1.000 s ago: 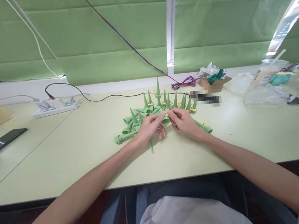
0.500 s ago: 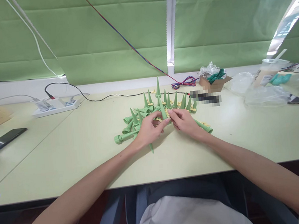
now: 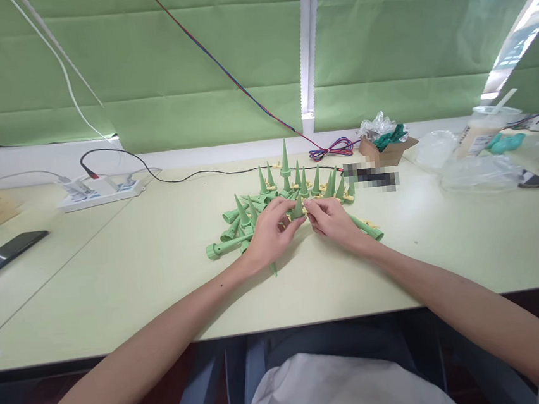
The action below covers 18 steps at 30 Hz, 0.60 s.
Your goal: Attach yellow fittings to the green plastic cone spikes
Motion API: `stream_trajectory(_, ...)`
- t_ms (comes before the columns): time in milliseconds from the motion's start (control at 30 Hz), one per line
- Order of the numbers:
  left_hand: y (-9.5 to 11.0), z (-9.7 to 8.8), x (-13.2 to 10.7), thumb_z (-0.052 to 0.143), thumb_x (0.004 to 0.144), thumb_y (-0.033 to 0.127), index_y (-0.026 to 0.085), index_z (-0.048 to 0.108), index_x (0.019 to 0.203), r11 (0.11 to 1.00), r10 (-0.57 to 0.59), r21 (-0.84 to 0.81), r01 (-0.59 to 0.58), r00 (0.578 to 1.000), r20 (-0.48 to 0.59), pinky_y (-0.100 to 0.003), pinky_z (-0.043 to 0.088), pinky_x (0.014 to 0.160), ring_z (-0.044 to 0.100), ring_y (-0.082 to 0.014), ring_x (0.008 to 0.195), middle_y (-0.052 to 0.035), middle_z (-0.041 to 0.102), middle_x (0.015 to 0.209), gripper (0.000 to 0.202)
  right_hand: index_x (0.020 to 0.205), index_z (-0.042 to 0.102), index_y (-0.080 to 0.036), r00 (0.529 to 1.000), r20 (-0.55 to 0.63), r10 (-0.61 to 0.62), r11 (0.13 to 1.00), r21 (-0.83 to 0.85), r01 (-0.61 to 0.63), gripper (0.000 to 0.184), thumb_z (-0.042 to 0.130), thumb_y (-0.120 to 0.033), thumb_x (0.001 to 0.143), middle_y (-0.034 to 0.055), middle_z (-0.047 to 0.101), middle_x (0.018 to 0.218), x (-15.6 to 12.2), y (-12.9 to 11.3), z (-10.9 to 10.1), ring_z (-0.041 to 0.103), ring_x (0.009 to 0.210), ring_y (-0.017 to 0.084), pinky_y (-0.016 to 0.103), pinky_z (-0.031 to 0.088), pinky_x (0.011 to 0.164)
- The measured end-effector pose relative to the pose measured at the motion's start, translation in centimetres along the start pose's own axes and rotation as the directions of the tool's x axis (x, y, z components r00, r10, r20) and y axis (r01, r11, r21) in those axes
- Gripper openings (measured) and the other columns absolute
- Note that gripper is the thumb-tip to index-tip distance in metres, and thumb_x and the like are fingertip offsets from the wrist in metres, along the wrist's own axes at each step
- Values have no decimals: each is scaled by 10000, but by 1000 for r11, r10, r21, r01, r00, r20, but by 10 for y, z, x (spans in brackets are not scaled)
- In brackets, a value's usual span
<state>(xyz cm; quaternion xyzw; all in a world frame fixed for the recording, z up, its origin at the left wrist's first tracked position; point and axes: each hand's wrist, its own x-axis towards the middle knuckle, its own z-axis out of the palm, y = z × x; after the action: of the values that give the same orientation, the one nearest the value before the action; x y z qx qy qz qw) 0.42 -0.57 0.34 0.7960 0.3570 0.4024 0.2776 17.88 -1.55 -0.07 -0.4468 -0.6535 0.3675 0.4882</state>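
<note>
Currently, at upper right, a brown cardboard box [image 3: 391,154] is holding crumpled clear film [image 3: 377,125] and dark-green material [image 3: 391,137]; a clear plastic cup [image 3: 490,114] is holding beige liquid [image 3: 469,140] and a white straw [image 3: 506,98]. At centre, the left hand [image 3: 271,232] is pinching a green plastic cone [image 3: 297,209], pointing upward, long axis leaning slightly right; the right hand [image 3: 333,220] is bunching its fingers alongside, contents hidden.

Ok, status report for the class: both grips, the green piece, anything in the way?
Left grip holding green cone, tip up. Right grip pinched at its side, contents hidden. Other green cones crowded close behind.
</note>
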Motion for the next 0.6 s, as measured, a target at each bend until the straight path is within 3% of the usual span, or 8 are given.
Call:
stream_trajectory(267, 8, -1, -2, 606, 925, 389, 221, 565, 1211, 996, -87, -24, 86, 994, -63, -232, 494, 553, 628, -107, 679, -100, 587, 1268, 335, 662, 451, -217, 998, -64, -18, 987, 161, 28, 535, 521, -681, 918, -69, 320, 522, 1, 7, 2, 305, 414, 86, 262, 295, 405)
stream_trajectory(367, 10, -2, -1, 607, 926, 450, 218, 531, 1150, 983, -167, -88, 159, 982, -92, -223, 462, 507, 620, -116, 616, -62, 657, 1015, 332, 682, 424, -223, 997, -80, -13, 980, 196, 28, 527, 518, -684, 920, -73, 312, 537, 1, 4, 2, 313, 406, 81, 259, 291, 391)
stream_trajectory(467, 12, -3, 0, 581, 928, 540, 222, 545, 983, 961, -228, -175, 215, 972, -58, -220, 420, 453, 593, -132, 532, 9, 599, 685, 325, 693, 388, -231, 997, -81, -13, 974, 223, 31, 529, 518, -694, 913, -76, 307, 546, 1, 2, 2, 321, 404, 79, 252, 282, 380)
stream_trajectory(600, 15, -4, 2, 524, 925, 635, 190, 588, 801, 938, -275, -213, 274, 961, 25, -242, 421, 433, 511, -114, 399, 17, 565, 529, 467, 691, 390, -232, 996, -77, -36, 972, 230, 53, 522, 515, -685, 918, -70, 335, 568, 1, 2, 2, 345, 403, 80, 253, 293, 377)
